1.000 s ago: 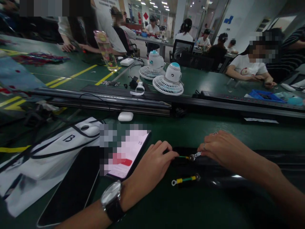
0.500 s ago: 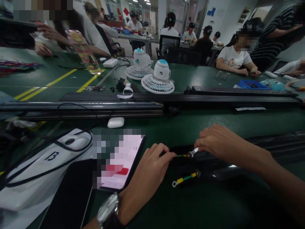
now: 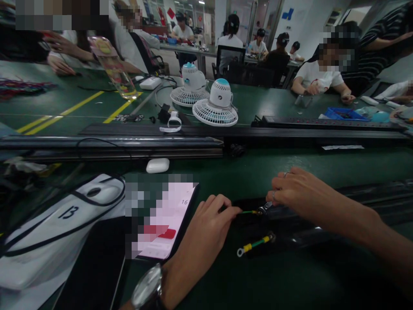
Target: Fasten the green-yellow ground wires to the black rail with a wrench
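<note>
My left hand (image 3: 215, 221), with a watch on the wrist, pinches the end of a short green and yellow wire (image 3: 249, 212). The wire's other end meets the tip of a black strip (image 3: 290, 209). There my right hand (image 3: 295, 189), wearing rings, grips a small shiny wrench (image 3: 265, 208), its head against the wire's terminal. Just below, a second green-yellow wire (image 3: 256, 244) with a ring terminal sticks out of another dark, shiny strip (image 3: 306, 237). What sits under the wrench head is too small to make out.
A lit phone (image 3: 161, 219) lies left of my left hand, beside a white case marked 13 (image 3: 61, 228). Long black bars (image 3: 145, 142) cross the table behind. Beyond are two white fans (image 3: 215, 105), a bottle (image 3: 112, 69), a blue tray (image 3: 345, 114) and seated people.
The wrench has turned slightly at the wire's terminal as my right hand shifted a little. My left hand still pinches the wire. The whole view has moved slightly.
</note>
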A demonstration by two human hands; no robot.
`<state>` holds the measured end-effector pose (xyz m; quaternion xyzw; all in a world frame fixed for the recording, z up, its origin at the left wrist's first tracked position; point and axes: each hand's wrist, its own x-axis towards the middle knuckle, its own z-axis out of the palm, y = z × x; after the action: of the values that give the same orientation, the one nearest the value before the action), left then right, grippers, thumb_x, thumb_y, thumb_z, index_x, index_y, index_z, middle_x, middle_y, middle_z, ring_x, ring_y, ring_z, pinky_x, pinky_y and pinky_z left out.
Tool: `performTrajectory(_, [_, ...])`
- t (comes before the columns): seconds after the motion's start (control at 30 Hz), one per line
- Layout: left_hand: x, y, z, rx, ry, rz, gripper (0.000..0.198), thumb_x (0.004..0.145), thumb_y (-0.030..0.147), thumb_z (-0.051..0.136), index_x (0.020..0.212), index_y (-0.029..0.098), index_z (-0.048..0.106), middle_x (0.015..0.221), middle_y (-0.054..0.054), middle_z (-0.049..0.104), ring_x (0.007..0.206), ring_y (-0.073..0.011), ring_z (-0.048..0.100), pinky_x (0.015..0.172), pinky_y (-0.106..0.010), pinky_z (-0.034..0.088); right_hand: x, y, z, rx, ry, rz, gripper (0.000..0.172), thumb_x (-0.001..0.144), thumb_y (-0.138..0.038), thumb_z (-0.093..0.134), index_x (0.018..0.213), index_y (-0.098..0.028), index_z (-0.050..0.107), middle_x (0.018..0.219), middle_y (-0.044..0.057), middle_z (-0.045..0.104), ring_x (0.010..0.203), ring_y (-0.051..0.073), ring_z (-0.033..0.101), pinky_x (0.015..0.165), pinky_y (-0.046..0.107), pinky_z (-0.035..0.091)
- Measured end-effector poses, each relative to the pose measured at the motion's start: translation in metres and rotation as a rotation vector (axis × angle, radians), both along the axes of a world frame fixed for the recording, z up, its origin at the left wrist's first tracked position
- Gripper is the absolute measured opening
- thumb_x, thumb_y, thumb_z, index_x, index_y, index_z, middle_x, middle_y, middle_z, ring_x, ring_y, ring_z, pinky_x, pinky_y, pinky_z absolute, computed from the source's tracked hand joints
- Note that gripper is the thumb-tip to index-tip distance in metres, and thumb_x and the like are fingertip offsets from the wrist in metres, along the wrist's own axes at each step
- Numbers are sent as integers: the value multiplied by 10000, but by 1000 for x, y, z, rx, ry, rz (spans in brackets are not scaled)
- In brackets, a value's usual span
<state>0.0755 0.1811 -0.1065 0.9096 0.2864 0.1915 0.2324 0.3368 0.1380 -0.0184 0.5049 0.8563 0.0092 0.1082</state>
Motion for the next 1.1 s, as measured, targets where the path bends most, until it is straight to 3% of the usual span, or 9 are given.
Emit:
performTrajectory(0.23, [1, 0, 4, 8, 15, 5, 328, 976, 22, 513, 1170, 249, 649, 1121, -32, 581, 1005, -206, 534, 812, -359, 463, -19, -2, 11, 129, -142, 178, 108, 916, -122, 678, 915, -220, 723, 839, 51, 667, 839, 275, 623, 708, 400, 328])
performTrajectory(0.43, [0, -2, 2, 40, 27, 8, 313, 984, 47, 517, 1185, 246, 650, 1126, -40, 584, 1008, -211, 538, 819, -363, 471, -39, 0, 26, 111, -215, 320, 188, 947, -91, 607, 846, -197, 725, 816, 62, 680, 840, 271, 622, 724, 415, 357])
performTrajectory(0.8, [2, -4, 3, 63, 0, 17, 244, 1014, 121, 516, 1174, 228, 666, 1103, -47, 593, 1006, -204, 552, 826, -351, 472, -49, -5, 26, 172, -257, 539, 207, 966, -110, 581, 850, -178, 738, 784, 55, 665, 793, 233, 577, 748, 388, 363])
performTrajectory(0.97, [1, -6, 5, 64, -11, 13, 250, 1006, 107, 533, 1179, 231, 663, 1133, -37, 599, 1004, -195, 555, 823, -350, 455, -35, -18, 21, 184, -249, 528, 215, 986, -100, 523, 908, -168, 712, 808, 54, 658, 799, 236, 609, 770, 390, 413])
performTrajectory(1.1, [0, -7, 6, 68, -18, 19, 245, 1002, 99, 536, 1172, 223, 661, 1135, -34, 605, 986, -189, 558, 782, -332, 435, -12, -25, 15, 95, -187, 354, 183, 894, -37, 622, 981, -174, 707, 939, 68, 682, 741, 219, 645, 683, 356, 453])
